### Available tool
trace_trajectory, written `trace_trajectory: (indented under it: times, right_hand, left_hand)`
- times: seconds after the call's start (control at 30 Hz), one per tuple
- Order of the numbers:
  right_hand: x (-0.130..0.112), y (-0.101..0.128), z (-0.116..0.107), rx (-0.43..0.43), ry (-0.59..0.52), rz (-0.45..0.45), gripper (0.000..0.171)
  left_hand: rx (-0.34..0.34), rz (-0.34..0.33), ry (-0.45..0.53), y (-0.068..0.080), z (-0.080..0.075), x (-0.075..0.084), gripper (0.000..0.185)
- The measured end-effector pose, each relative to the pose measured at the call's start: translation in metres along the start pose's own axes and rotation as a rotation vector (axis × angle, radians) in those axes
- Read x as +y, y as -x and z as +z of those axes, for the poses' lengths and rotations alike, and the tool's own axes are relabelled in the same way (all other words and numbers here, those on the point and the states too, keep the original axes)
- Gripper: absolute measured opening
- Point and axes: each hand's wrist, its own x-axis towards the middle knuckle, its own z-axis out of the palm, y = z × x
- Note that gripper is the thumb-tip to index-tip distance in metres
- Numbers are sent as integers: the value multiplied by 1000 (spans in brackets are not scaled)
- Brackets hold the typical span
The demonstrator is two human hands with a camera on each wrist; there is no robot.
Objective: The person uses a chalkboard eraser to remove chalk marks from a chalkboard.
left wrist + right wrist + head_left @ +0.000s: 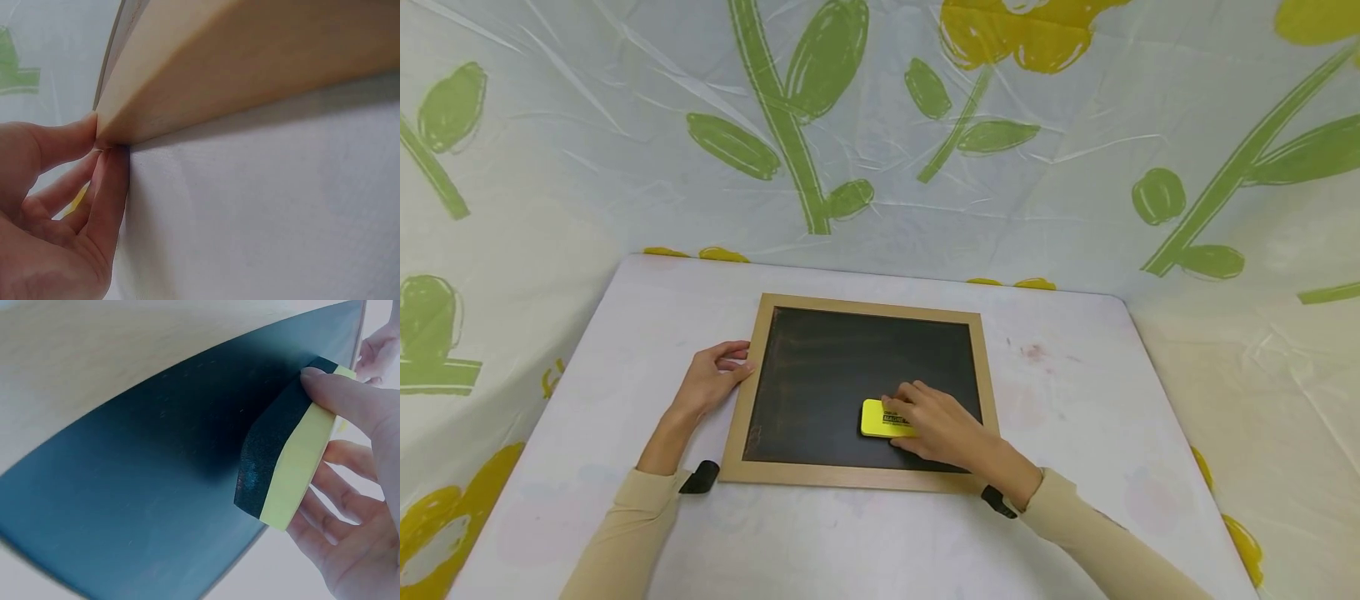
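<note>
A small chalkboard [842, 358] in a light wooden frame [206, 69] lies on the white table. My left hand [711, 377] pinches the left side of the frame; in the left wrist view the thumb is at the edge and the fingertips are at its underside. A yellow board eraser [880, 419] with a dark felt layer is over the lower right of the black surface. My right hand [936, 425] holds it by its right end. Seen from the right wrist, the thumb [350, 397] presses on the felt side and the other fingers lie along the yellow back.
The white cloth-covered table [1075, 400] extends around the board, with faint reddish marks [1034, 353] to its right. Behind and beside it hangs a pale curtain [880, 225] printed with green leaves and yellow flowers. Dark straps [700, 477] sit at both wrists.
</note>
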Motion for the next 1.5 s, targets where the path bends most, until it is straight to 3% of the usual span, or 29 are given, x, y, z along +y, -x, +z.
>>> trace_trajectory:
  times: [0.33,0.7,1.03,1.5]
  right_hand:
    - [6,9,7,55,-81,16,57]
    - [11,20,5,94,-153,103,63]
    - [26,35,0,220,-256,188,65]
    - [50,47,-4,313,-236,288,66]
  left_hand:
    - [2,5,-9,0,1,0,47]
    - [7,5,-27,0,1,-3,46]
    - [3,8,-22,2,1,-4,47]
    - [10,-8,-23,4,3,1,46]
